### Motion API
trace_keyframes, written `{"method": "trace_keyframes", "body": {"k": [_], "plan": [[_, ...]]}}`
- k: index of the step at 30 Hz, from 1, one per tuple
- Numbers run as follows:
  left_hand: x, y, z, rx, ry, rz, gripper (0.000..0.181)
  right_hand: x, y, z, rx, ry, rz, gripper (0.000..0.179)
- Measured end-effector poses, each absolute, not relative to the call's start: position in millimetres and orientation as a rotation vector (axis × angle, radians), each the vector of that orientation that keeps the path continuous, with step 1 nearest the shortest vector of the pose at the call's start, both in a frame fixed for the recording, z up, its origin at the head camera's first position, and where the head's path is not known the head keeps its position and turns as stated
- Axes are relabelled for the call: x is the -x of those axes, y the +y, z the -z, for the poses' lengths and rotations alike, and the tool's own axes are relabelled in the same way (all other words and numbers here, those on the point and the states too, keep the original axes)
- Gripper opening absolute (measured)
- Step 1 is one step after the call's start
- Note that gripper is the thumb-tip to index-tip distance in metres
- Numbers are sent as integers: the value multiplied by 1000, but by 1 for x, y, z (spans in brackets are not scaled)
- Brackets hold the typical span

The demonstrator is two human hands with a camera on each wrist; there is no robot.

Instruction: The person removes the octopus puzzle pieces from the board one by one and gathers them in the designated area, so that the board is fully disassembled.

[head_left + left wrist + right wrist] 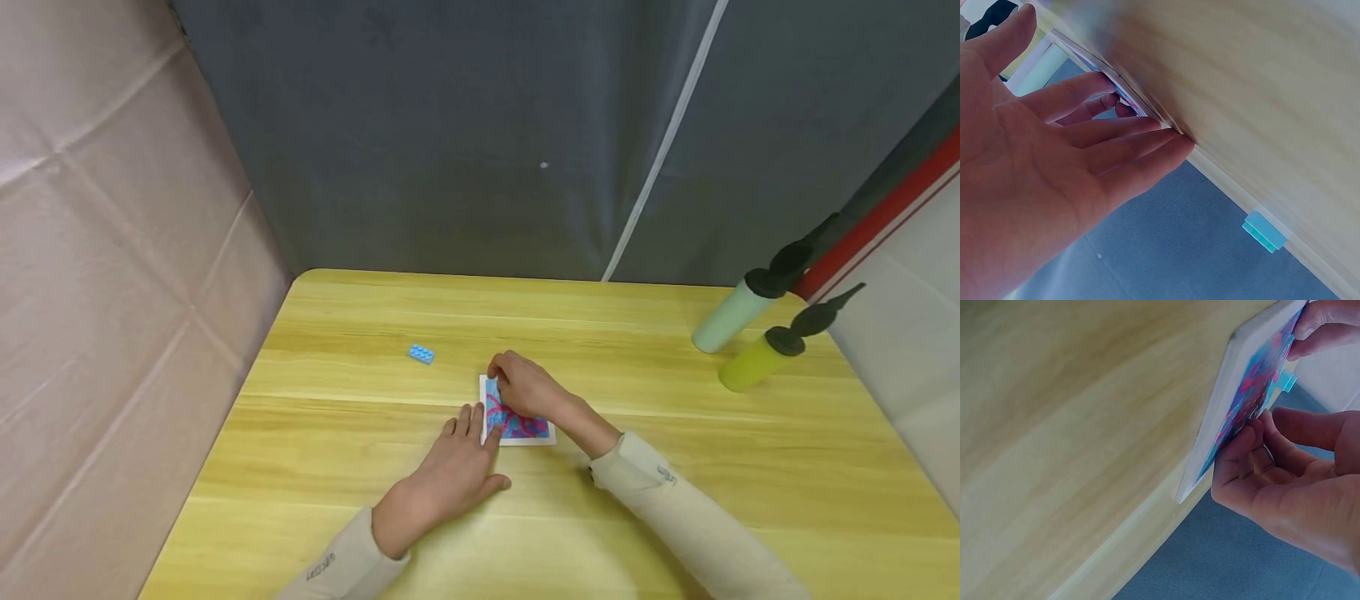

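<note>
A small flat picture board [517, 423] with a white border and a blue and pink pattern lies on the wooden table. My left hand [457, 467] rests at its left side, fingers stretched out, with one fingertip over the near-left part of the picture. In the left wrist view, the fingers [1129, 134] touch the table beside the board. My right hand [528, 387] is over the picture's upper part, its fingers bent down. The right wrist view shows those curled fingers [1235, 456] against the board's face [1254, 381]; whether they pinch something small is hidden.
A light blue toy brick [422, 353] lies on the table [337, 450], beyond the board to the left. Two hand pumps with black tops, one pale green [731, 317] and one yellow-green [753, 367], lie at the far right. A dark grey partition [450, 150] stands behind the table.
</note>
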State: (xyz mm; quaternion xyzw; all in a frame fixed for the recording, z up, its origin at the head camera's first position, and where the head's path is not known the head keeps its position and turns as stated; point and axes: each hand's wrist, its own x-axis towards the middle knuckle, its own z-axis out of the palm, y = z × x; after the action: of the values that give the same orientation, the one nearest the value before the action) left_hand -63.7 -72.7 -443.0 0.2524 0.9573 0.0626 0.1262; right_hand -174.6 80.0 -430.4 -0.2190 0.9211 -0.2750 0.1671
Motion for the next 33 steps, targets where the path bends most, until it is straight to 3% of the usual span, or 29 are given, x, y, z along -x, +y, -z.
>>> {"method": "trace_keyframes", "body": {"k": [33], "plan": [[64, -73, 441, -746, 2797, -166, 75, 174, 88, 431, 621, 2610, 832, 21]]}}
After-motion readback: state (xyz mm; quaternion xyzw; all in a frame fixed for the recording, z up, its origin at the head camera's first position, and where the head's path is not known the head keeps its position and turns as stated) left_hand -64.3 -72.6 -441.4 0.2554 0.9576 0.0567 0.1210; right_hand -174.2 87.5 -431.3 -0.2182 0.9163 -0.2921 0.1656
